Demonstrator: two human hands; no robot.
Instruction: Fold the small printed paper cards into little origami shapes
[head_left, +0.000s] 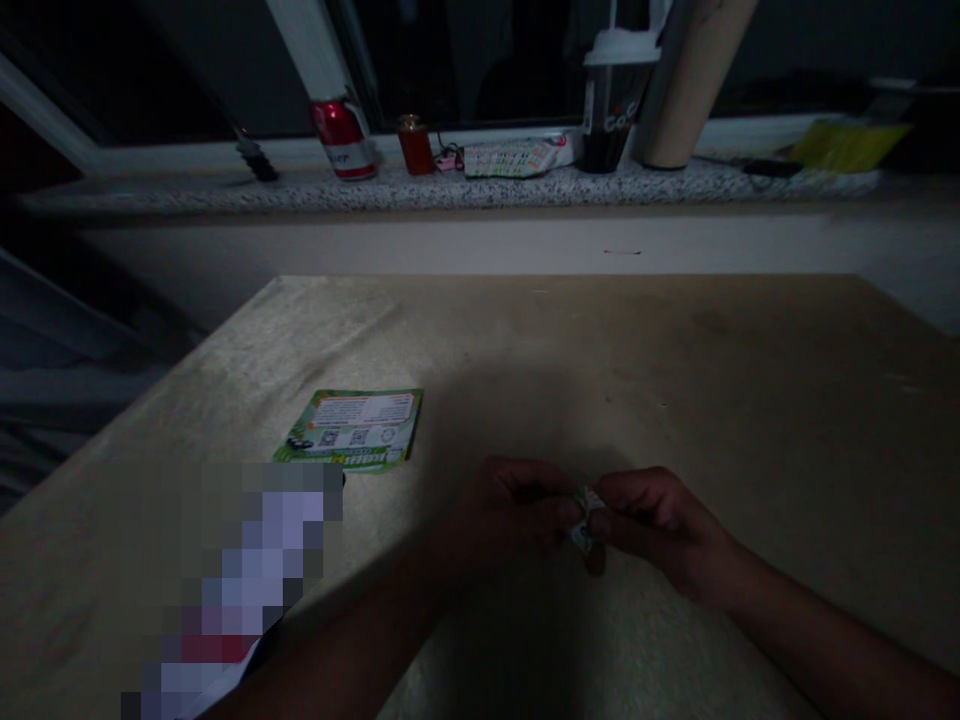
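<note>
Two hands' fingers, small wrapper pinched between.

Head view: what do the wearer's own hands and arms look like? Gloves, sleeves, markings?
Left hand and right hand both bare, no gloves. Left forearm and right forearm narrow toward the wrists; no sleeves, watch or cables visible. No markings I can make out, but it's dim: can't rule out rings or fine detail.
</note>
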